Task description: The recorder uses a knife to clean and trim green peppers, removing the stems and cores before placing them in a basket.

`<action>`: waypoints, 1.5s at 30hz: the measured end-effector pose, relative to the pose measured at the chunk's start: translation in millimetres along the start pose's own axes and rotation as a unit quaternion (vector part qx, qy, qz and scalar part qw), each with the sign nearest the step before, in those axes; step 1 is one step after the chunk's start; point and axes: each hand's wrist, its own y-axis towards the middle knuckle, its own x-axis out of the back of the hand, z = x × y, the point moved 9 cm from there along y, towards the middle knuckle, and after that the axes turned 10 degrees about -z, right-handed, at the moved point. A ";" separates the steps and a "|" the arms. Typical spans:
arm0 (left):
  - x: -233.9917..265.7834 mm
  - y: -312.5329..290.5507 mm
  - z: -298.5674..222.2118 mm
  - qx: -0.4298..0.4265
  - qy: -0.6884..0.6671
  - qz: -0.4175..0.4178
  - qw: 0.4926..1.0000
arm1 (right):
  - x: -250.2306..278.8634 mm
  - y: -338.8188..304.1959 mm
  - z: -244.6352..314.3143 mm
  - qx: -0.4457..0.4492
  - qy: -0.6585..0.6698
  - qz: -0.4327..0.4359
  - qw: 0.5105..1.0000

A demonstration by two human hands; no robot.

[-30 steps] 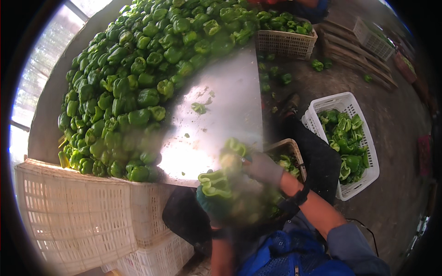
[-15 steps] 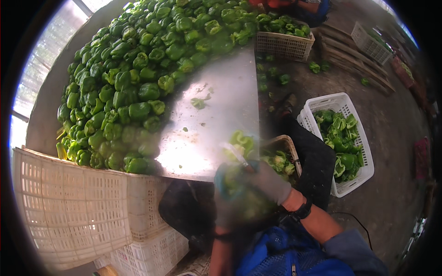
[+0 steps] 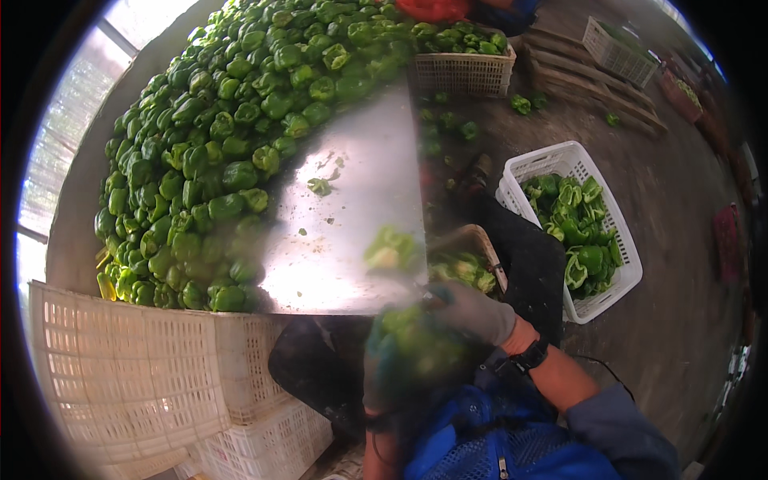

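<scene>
My left hand [image 3: 379,364], in a grey and teal glove, is closed around a green bell pepper [image 3: 410,332] over my lap; blur softens its outline. Close beside it, my gloved right hand [image 3: 478,310] grips a small knife [image 3: 432,296], its blade hardly visible now. A pale green cut pepper piece [image 3: 392,250] shows just beyond the knife, over the metal table's [image 3: 364,200] near right edge; whether it touches the table I cannot tell. Below that edge, a brown-rimmed container [image 3: 490,244] of pale pepper pieces stands near my right hand.
A large heap of green peppers [image 3: 208,152] covers the table's left and far parts. To my right is a white crate [image 3: 620,280] of opened peppers. Stacked crates [image 3: 120,368] stand at the left. Another filled crate [image 3: 464,74], a wooden pallet [image 3: 592,84] and a person's red-covered hand [image 3: 432,8] are farther off.
The pale blade seen earlier is now mostly lost to sight, and the cut pepper piece appears farther left over the table. Both hands stay together; the whole view has shifted slightly.
</scene>
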 end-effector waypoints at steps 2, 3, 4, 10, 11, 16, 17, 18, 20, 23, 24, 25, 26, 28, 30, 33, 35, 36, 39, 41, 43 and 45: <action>9.7 -5.2 6.7 -0.002 -0.086 -0.058 0.995 | 3.8 -0.7 -0.3 0.045 -0.023 -0.033 0.998; 5.9 -4.5 8.6 0.000 -0.084 -0.055 0.995 | 16.6 0.0 4.8 0.135 -0.131 -0.124 0.974; 7.1 -2.9 8.0 -0.016 -0.084 -0.082 0.993 | 25.3 -7.4 12.6 0.220 -0.236 -0.211 0.923; 6.5 -2.7 -0.1 -0.045 -0.096 -0.173 0.979 | 4.5 -35.4 14.5 0.307 -0.465 -0.175 0.812; 2.8 -2.0 -1.2 -0.048 -0.093 -0.168 0.980 | 6.4 -37.1 14.1 0.305 -0.465 -0.178 0.812; -2.4 -8.4 -5.5 -0.060 -0.017 -0.163 0.985 | 10.9 -38.9 10.0 0.319 -0.509 -0.169 0.781; -3.9 -10.5 -7.9 -0.067 -0.003 -0.162 0.984 | 12.8 -39.3 10.3 0.318 -0.508 -0.170 0.782; -6.3 -12.6 -9.3 -0.066 -0.001 -0.162 0.985 | 11.9 -42.8 14.3 0.345 -0.500 -0.169 0.776; -7.4 -16.2 -11.8 -0.055 -0.015 -0.182 0.982 | 12.9 -46.4 17.3 0.371 -0.491 -0.169 0.770; -8.9 -19.6 -11.3 -0.056 -0.025 -0.182 0.981 | 21.7 -43.0 4.6 0.374 -0.483 -0.151 0.777; -8.4 -20.7 -10.8 -0.056 -0.024 -0.182 0.981 | 33.1 -37.6 -8.3 0.355 -0.494 -0.169 0.775; -8.2 -20.9 -10.6 -0.060 -0.013 -0.176 0.982 | 44.2 -33.7 -22.1 0.336 -0.504 -0.188 0.773; -6.6 -21.6 -11.9 -0.066 0.000 -0.174 0.983 | 48.8 -32.0 -38.7 0.338 -0.502 -0.187 0.774; -13.6 -17.7 -15.0 -0.076 0.001 -0.158 0.985 | 97.1 -29.9 -66.2 0.225 -0.422 -0.327 0.815; -12.2 -24.2 -14.9 -0.080 0.007 -0.156 0.985 | 94.8 -34.7 -53.4 0.130 -0.357 -0.289 0.879; -14.3 -18.5 -12.3 -0.080 0.053 -0.155 0.983 | 68.5 -35.8 -59.1 0.022 -0.129 -0.202 0.971; -17.2 -18.7 -9.4 -0.072 -0.013 -0.152 0.986 | 38.6 -37.5 -34.8 0.014 -0.005 -0.116 0.993; -15.4 -18.3 -6.4 -0.074 -0.014 -0.151 0.986 | 32.3 -40.9 -26.0 0.015 -0.006 -0.116 0.993; -13.5 -17.8 -5.8 -0.086 0.010 -0.142 0.986 | 16.4 -43.0 -13.4 0.029 0.006 -0.105 0.994; -10.4 -23.4 -13.3 -0.081 0.062 -0.179 0.979 | 12.9 -41.8 -3.3 0.042 0.007 -0.111 0.993; -7.6 -22.6 -23.2 -0.100 0.053 -0.190 0.975 | 13.3 -39.1 -1.7 0.054 0.009 -0.117 0.992; 4.2 -21.6 -32.1 -0.121 0.044 -0.201 0.971 | 15.6 -32.0 -9.3 0.063 0.153 -0.083 0.983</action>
